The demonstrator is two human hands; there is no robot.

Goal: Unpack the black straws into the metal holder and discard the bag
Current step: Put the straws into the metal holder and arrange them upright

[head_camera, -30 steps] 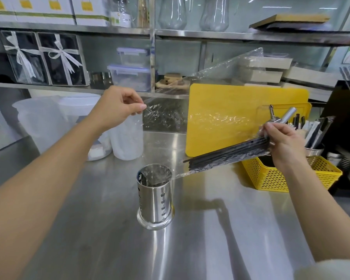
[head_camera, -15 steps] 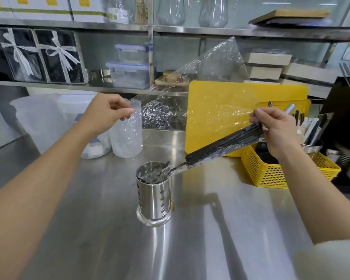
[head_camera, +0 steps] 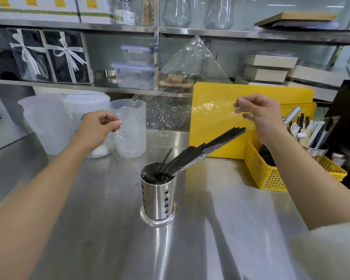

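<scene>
A perforated metal holder [head_camera: 158, 201] stands upright on the steel counter [head_camera: 220, 229], in the middle of the view. A bundle of black straws [head_camera: 207, 145] slants down from upper right into its mouth, lower ends inside the holder. A clear plastic bag [head_camera: 192, 63] is stretched above the straws, with one corner raised toward the shelf. My left hand [head_camera: 98, 127] pinches the bag's left edge, left of and above the holder. My right hand [head_camera: 260, 114] pinches the bag's right edge, just above the straws' upper ends.
A yellow cutting board [head_camera: 226, 98] leans behind the straws. A yellow basket [head_camera: 267, 176] with a cup of utensils [head_camera: 317, 138] sits at the right. Translucent plastic jugs [head_camera: 49, 122] and a measuring cup [head_camera: 132, 138] stand at the left. Shelves [head_camera: 89, 85] carry boxes and containers.
The bag's open end came down to the holder and the straws slid out, their lower ends dropping inside. My right hand let go of the bundle and rose, pinching only plastic.
</scene>
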